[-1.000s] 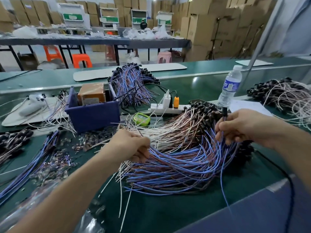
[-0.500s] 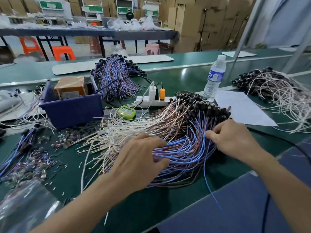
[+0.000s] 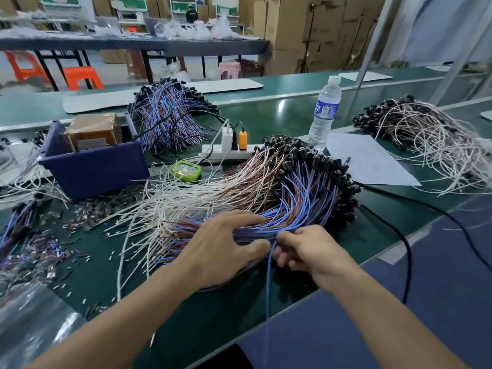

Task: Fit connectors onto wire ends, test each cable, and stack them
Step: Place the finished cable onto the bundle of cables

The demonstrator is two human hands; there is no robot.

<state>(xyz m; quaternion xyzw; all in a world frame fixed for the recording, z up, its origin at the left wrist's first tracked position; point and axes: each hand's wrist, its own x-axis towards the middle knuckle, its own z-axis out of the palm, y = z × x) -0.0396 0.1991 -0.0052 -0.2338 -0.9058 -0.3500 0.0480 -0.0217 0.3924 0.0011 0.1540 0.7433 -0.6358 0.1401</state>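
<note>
A large pile of blue, brown and white wires (image 3: 266, 198) with black plugs lies on the green table (image 3: 186, 323) in front of me. My left hand (image 3: 221, 249) rests on the near side of the pile, fingers spread and fairly straight over the blue wires. My right hand (image 3: 306, 251) is just to its right, fingers curled, pinching a single blue wire (image 3: 268, 283) that hangs down over the table's front edge. Loose small connectors (image 3: 87, 217) lie scattered to the left.
A blue bin (image 3: 95, 169) holds a brown box. Behind the pile sit a green timer (image 3: 186, 170), a white power strip (image 3: 229, 151) and a water bottle (image 3: 324, 110). More wire bundles lie at the back centre (image 3: 170, 113), right (image 3: 431, 139) and far left (image 3: 16, 227). A black cable (image 3: 407, 251) runs at the right.
My right hand has moved from the plug end of the pile down and left to beside my left hand, taking the single blue wire. The left hand stays on the pile.
</note>
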